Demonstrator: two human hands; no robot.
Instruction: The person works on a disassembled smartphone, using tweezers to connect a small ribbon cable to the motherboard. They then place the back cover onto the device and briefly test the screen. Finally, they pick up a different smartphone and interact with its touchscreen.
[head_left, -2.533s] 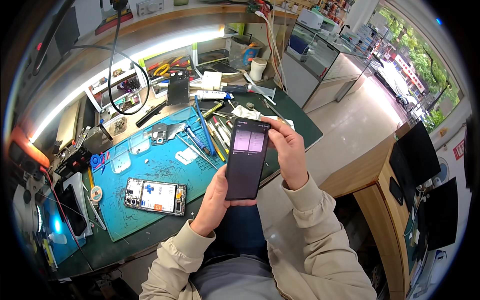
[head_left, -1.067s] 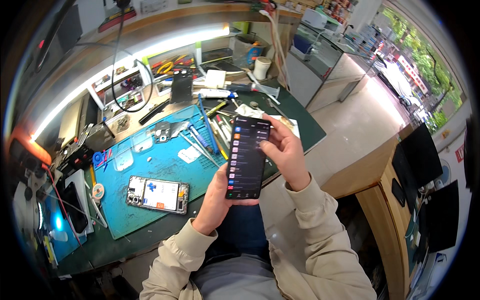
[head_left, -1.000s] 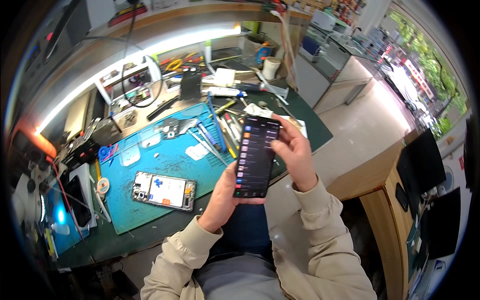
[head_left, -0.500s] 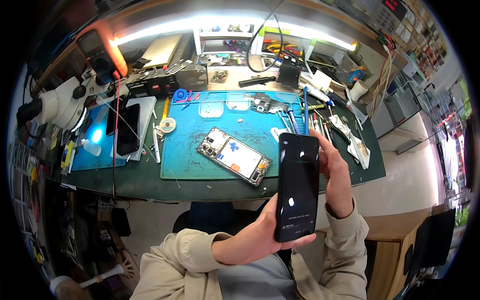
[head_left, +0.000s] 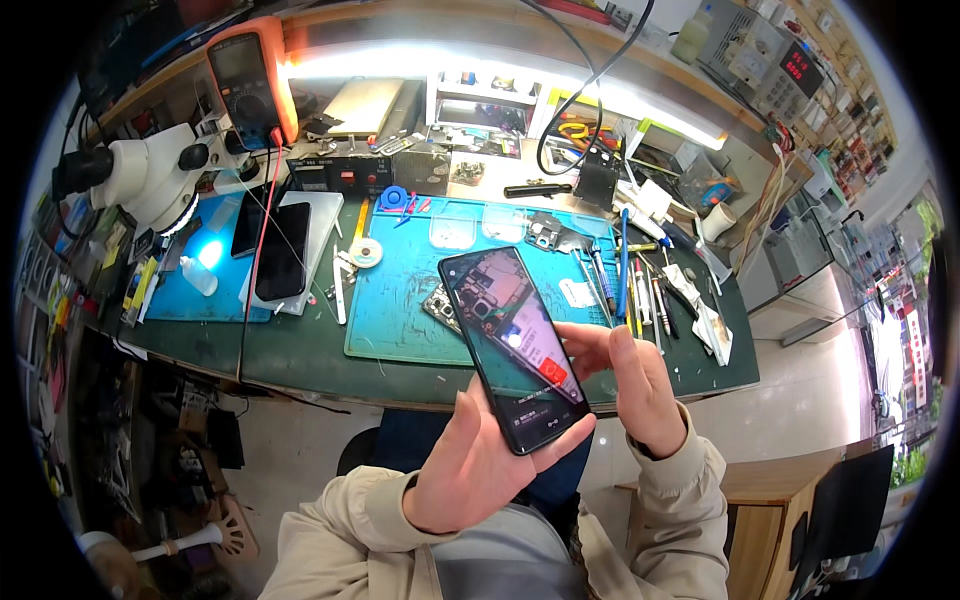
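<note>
A black smartphone (head_left: 512, 345) with a lit screen rests tilted in my left hand (head_left: 462, 465), which grips its lower end with the thumb raised along the left edge. On the screen is a close-up of an opened phone's inside. My right hand (head_left: 645, 392) is open beside the phone's right edge, thumb up and fingers stretched toward it; whether the fingertips touch the phone I cannot tell. Behind the held phone, on the blue work mat (head_left: 395, 325), lies a disassembled phone (head_left: 439, 309), mostly hidden, with only its camera end showing.
Left of the mat are two dark phones (head_left: 283, 250), a microscope (head_left: 150, 180) and an orange multimeter (head_left: 250, 85). Clear trays (head_left: 453, 232) sit on the mat's far part. Tweezers, screwdrivers and pliers (head_left: 683, 290) crowd its right side. A black cable (head_left: 598, 100) hangs above.
The phone has moved left and tilted, now covering most of the disassembled phone. Its screen went from nearly black to a live picture. My right hand has come off its upper edge and opened.
</note>
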